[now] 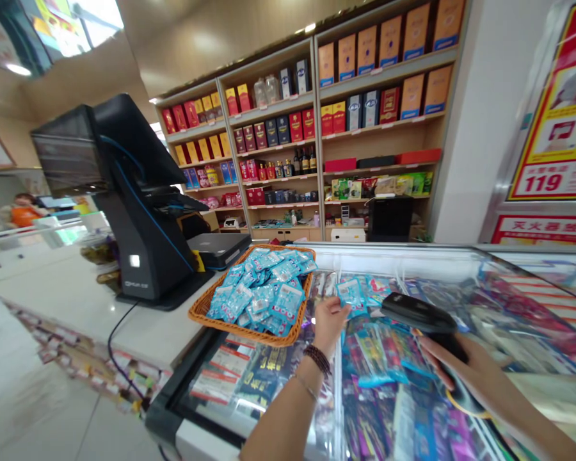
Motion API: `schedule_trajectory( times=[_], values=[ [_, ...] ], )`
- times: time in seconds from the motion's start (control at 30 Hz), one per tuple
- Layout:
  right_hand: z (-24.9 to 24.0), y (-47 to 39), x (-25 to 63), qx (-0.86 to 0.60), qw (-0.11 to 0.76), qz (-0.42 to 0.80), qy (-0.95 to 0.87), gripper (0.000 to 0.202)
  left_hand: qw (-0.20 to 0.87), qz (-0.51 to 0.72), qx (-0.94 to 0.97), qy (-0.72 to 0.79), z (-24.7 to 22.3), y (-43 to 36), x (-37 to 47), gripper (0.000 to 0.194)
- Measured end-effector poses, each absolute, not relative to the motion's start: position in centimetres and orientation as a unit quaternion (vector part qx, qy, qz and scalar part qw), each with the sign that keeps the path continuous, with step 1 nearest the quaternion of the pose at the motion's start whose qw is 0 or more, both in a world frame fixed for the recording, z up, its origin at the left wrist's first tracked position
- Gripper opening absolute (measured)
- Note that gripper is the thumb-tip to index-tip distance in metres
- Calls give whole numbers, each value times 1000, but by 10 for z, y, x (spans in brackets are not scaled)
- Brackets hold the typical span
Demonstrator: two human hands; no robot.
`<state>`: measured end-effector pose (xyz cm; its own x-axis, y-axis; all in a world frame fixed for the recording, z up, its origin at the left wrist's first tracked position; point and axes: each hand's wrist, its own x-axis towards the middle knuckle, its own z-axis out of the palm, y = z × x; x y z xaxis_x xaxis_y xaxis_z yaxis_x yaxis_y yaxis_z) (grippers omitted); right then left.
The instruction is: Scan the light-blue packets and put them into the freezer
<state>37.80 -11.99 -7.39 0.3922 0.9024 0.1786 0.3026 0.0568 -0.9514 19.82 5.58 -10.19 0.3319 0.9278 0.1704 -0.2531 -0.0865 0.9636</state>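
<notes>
My left hand (330, 320), with a dark beaded bracelet on its wrist, pinches the lower edge of a small blue packet (351, 294) above the glass-topped case. My right hand (454, 362) is wrapped round the handle of a black barcode scanner (420, 312), whose head points toward the packet. Left of my left hand, an orange-brown wicker basket (288, 338) holds a heap of similar blue packets (259, 296). Another blue and pink packet (377, 289) is just beyond the held one.
A black point-of-sale terminal (148, 237) stands on the white counter (72, 282) at left, its cable hanging down. The glass case (269, 400) shows packaged goods inside. Shelves (278, 150) of boxes and bottles line the back wall. A person in orange (24, 212) is far left.
</notes>
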Motion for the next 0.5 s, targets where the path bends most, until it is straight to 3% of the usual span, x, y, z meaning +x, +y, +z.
schedule_trajectory(
  times=[0.5],
  values=[
    [-71, -121, 376, -607, 567, 300, -470, 57, 601, 495, 546, 309, -103, 59, 199, 39]
  ],
)
